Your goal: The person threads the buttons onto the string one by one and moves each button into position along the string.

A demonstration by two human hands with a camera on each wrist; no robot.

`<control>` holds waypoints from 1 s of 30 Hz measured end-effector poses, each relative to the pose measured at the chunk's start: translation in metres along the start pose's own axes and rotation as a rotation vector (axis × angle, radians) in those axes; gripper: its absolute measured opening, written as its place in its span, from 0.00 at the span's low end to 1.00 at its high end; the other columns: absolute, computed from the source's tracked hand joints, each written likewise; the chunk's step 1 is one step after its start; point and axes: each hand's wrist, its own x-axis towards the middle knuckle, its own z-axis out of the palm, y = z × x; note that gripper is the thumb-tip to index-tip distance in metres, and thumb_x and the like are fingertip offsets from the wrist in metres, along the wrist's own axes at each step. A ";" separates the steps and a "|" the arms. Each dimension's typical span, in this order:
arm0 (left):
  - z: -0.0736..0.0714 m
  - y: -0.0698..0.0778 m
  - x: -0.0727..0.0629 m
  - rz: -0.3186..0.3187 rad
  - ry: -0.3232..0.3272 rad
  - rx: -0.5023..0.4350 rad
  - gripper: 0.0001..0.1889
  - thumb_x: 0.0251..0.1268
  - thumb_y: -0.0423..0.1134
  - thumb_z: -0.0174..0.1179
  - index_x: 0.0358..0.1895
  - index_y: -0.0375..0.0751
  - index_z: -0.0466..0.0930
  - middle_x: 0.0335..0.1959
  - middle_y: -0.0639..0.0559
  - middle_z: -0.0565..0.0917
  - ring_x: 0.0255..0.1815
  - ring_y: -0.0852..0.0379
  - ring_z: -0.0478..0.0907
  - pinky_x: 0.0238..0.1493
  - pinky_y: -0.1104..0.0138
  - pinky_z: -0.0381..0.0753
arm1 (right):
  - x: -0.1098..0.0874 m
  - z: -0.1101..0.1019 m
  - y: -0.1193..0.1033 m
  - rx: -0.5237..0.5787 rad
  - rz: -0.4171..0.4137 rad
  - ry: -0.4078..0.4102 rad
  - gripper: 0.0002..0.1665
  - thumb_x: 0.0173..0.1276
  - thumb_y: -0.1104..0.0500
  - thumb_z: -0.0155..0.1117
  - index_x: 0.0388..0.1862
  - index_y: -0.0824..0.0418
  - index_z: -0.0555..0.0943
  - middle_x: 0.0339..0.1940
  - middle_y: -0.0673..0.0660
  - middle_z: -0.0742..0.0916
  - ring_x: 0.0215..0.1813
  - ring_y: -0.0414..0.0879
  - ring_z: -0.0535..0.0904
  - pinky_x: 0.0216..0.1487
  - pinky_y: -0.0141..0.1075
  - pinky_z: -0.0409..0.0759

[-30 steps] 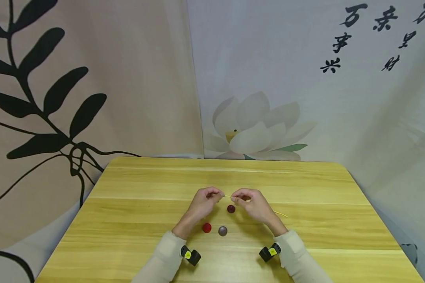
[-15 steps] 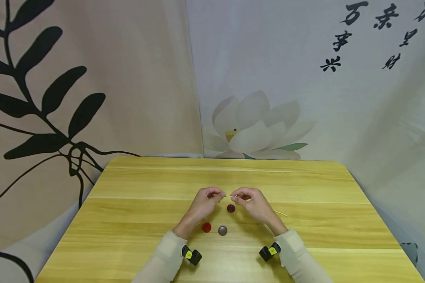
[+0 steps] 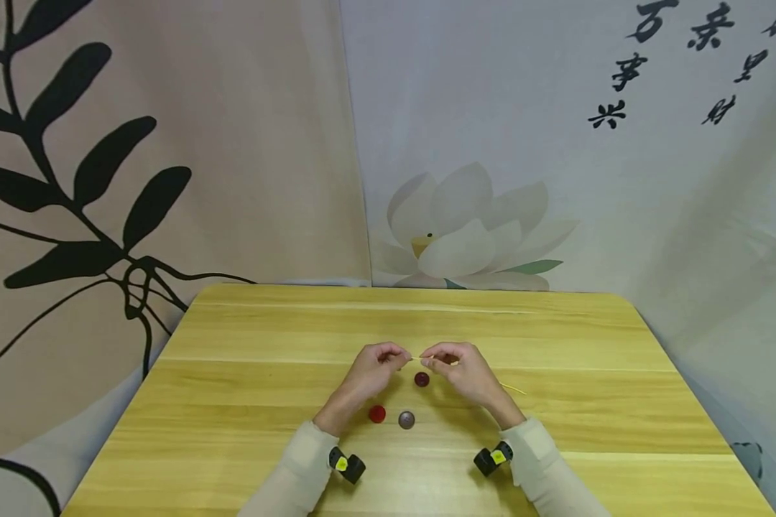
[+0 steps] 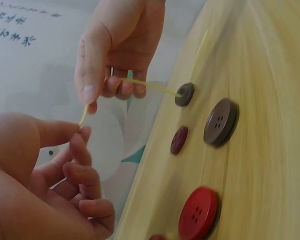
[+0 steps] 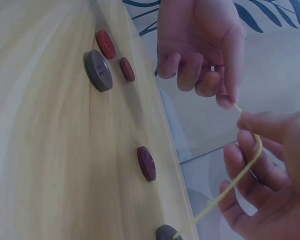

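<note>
My left hand [image 3: 376,368] pinches one end of a thin yellow cord [image 4: 83,117] between thumb and index finger. Close beside it, my right hand [image 3: 463,372] pinches the same cord, leaving a short stretch between the fingertips. From the right hand the cord runs to a small dark button [image 4: 184,94] on the table, seems to pass through it, and trails away past it. In the head view the right hand hides that button. Nearby lie a dark red button [image 3: 422,379], a bright red button [image 3: 377,414] and a larger grey-brown button [image 3: 407,420].
A small red button [image 5: 127,69] lies by the bright red one. Everything rests on a wooden table [image 3: 246,431], whose far edge meets a printed cloth backdrop [image 3: 265,143]. Each wrist carries a small black camera, such as the left one [image 3: 356,470].
Both hands stay almost still, still pinching the cord. The left fingertips have edged slightly right. The head view has tilted a little.
</note>
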 end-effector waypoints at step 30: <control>-0.060 -0.039 -0.010 -0.106 -0.015 0.170 0.05 0.66 0.39 0.64 0.41 0.43 0.84 0.35 0.50 0.80 0.37 0.55 0.73 0.39 0.63 0.71 | 0.008 -0.014 0.037 0.155 0.158 0.060 0.11 0.72 0.61 0.61 0.47 0.66 0.84 0.39 0.67 0.86 0.37 0.50 0.82 0.38 0.36 0.80</control>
